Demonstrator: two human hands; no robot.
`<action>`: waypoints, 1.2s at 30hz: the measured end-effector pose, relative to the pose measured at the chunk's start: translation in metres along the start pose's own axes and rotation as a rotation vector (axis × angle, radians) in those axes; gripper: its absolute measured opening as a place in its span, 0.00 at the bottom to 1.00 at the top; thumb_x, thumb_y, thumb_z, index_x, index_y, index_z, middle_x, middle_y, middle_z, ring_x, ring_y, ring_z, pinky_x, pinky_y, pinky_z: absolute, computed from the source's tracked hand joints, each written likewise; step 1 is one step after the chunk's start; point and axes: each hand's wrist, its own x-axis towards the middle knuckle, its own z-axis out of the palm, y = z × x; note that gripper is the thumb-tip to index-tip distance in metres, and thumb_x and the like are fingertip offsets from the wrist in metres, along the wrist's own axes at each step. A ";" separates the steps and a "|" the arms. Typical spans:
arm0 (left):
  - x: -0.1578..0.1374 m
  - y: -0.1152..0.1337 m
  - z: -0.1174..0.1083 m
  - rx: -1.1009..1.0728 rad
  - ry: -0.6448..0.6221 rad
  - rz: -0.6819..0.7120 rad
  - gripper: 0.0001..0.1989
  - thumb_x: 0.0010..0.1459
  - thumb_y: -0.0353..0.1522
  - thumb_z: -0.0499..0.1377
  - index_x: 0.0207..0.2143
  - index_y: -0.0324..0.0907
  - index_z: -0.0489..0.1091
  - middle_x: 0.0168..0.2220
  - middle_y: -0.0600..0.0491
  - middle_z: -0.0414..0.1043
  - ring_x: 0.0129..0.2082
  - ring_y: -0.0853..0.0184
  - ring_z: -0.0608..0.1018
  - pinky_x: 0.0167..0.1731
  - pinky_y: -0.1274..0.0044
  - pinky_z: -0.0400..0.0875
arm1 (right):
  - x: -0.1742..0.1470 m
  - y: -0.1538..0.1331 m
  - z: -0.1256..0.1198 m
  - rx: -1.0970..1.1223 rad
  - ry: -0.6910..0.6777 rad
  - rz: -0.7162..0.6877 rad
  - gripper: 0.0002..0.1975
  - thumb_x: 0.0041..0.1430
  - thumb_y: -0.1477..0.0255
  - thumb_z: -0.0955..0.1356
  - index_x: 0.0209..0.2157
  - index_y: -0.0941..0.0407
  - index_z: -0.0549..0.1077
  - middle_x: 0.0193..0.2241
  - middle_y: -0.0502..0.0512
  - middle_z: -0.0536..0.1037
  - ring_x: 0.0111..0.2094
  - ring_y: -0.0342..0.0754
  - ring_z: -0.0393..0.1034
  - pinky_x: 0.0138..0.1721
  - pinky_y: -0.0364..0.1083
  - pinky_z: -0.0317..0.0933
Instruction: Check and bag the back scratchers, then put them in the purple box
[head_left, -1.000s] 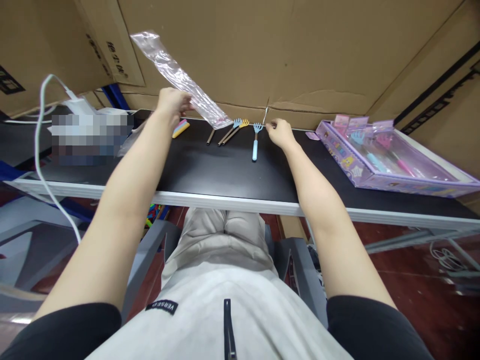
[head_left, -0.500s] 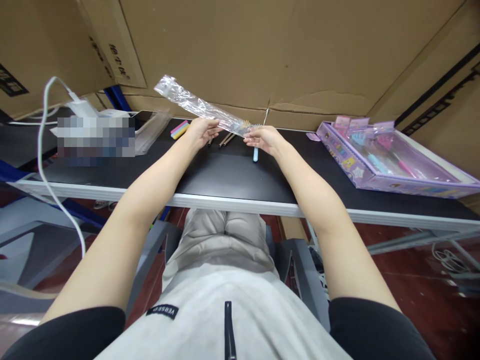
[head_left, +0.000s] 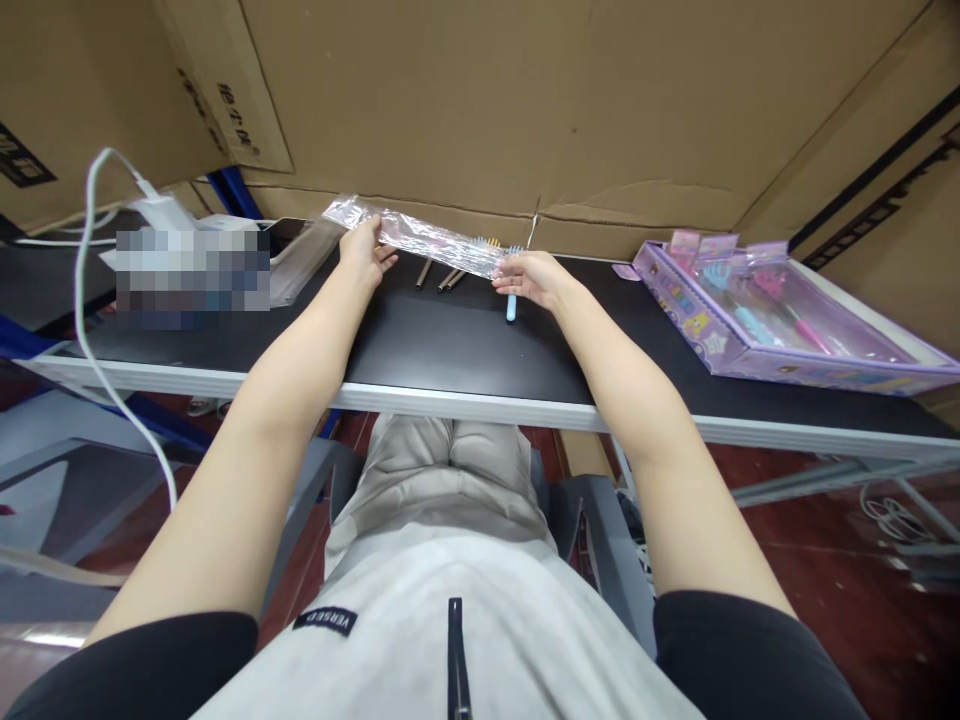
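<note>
A long, clear plastic bag (head_left: 435, 240) is stretched between my two hands above the table. My left hand (head_left: 364, 252) pinches it near its far left end, with some fingers loosely bent. At the bag's right end, my right hand (head_left: 529, 276) is closed on the plastic. Just below the right hand a light-blue handle (head_left: 511, 308) rests on the table, its pronged head partly behind the hand and bag. Several slim metallic rods (head_left: 448, 279) lie under the bag, with yellow and blue pronged heads (head_left: 489, 243) showing at its upper edge.
A purple display box (head_left: 720, 335) with packaged blue and pink pronged items stands at the right. Clear plastic sleeves (head_left: 304, 262) lie at the left, beside a blurred-out pile and a white cable (head_left: 90, 290). Cardboard (head_left: 570, 110) walls off the back of the black table (head_left: 450, 350).
My left hand has slid leftward along the bag towards its end. The bag's left end has dropped, and the hand now covers the coloured pieces. My right hand has barely moved.
</note>
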 end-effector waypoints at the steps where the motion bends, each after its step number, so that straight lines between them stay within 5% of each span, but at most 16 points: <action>1: 0.000 -0.001 0.001 -0.011 0.052 0.014 0.28 0.55 0.57 0.70 0.50 0.53 0.74 0.47 0.49 0.84 0.54 0.50 0.84 0.50 0.63 0.79 | 0.001 0.000 0.000 0.013 0.002 0.007 0.09 0.65 0.86 0.67 0.35 0.58 0.70 0.26 0.53 0.76 0.29 0.44 0.74 0.46 0.48 0.76; 6: 0.005 -0.009 0.004 0.000 0.176 0.068 0.22 0.56 0.54 0.71 0.43 0.51 0.74 0.46 0.47 0.84 0.55 0.51 0.84 0.47 0.66 0.79 | 0.001 0.000 -0.001 0.061 -0.013 0.034 0.09 0.64 0.84 0.68 0.36 0.56 0.69 0.27 0.51 0.75 0.29 0.44 0.75 0.43 0.46 0.76; 17: -0.019 0.005 0.012 0.156 0.109 0.134 0.22 0.51 0.55 0.72 0.37 0.52 0.73 0.44 0.48 0.84 0.57 0.51 0.83 0.47 0.66 0.78 | -0.002 -0.005 -0.007 0.022 0.011 0.015 0.17 0.46 0.88 0.67 0.36 0.56 0.70 0.29 0.50 0.76 0.31 0.45 0.76 0.46 0.49 0.75; 28: 0.001 -0.005 0.005 0.033 0.096 0.078 0.23 0.55 0.57 0.70 0.44 0.54 0.76 0.49 0.50 0.84 0.58 0.53 0.83 0.48 0.67 0.78 | 0.001 -0.004 -0.009 0.060 -0.031 -0.005 0.10 0.67 0.84 0.70 0.34 0.56 0.71 0.25 0.47 0.75 0.25 0.38 0.69 0.36 0.40 0.67; 36: -0.009 0.001 0.007 0.070 0.197 0.092 0.20 0.58 0.52 0.69 0.38 0.49 0.72 0.48 0.48 0.84 0.60 0.53 0.82 0.50 0.67 0.78 | 0.004 -0.002 -0.011 0.053 -0.009 -0.015 0.08 0.66 0.83 0.71 0.37 0.56 0.74 0.26 0.49 0.76 0.26 0.40 0.71 0.37 0.41 0.71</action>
